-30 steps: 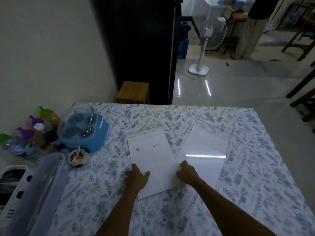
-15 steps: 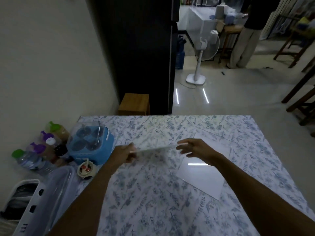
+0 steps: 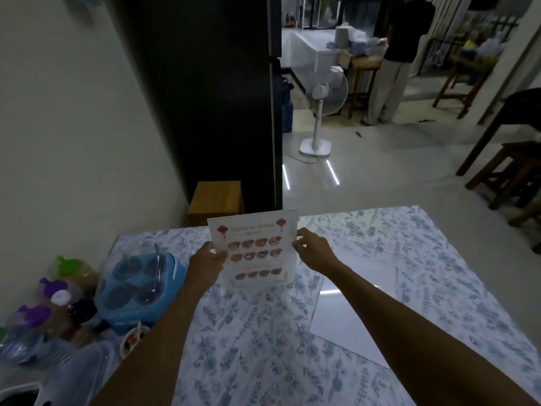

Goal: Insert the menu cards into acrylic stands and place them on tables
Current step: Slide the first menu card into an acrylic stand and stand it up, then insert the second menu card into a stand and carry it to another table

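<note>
Apparently upright, menu card (image 3: pixel 255 249) held by left hand (image 3: pixel 208 262), right hand (image 3: pixel 311 251).

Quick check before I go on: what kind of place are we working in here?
Probably a small eatery's dining area, possibly home-run. A printed Chinese food menu card is held up over a table with a floral tablecloth, with condiment bottles beside it and wooden stools across the tiled floor.

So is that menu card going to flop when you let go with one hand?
Probably not much: the menu card stands flat and upright, pinched only at its side edges by the left hand and right hand. It looks thin, so likely light and easily tipped.
</note>
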